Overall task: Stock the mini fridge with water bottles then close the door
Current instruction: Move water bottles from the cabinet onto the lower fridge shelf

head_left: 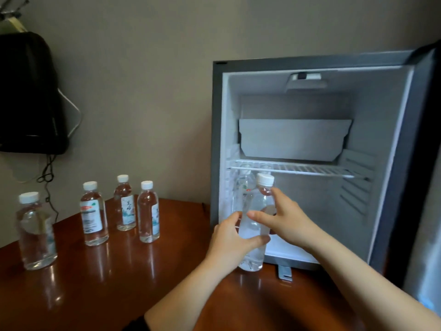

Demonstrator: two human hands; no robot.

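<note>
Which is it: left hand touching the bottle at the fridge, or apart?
Touching. Head view shows the left hand wrapped round the bottle, thumb in front.

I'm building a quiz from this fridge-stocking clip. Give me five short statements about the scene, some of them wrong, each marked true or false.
1. The door of the mini fridge is shut. False: it stands open at the right.
2. Four water bottles stand on the table left of the fridge. True.
3. Only the left hand grips the held bottle. False: the right hand grips it too.
4. The held bottle has a white cap. True.
5. Bottles stand on top of the wire shelf. False: none is on it; an inner bottle stands under it at the left.
</note>
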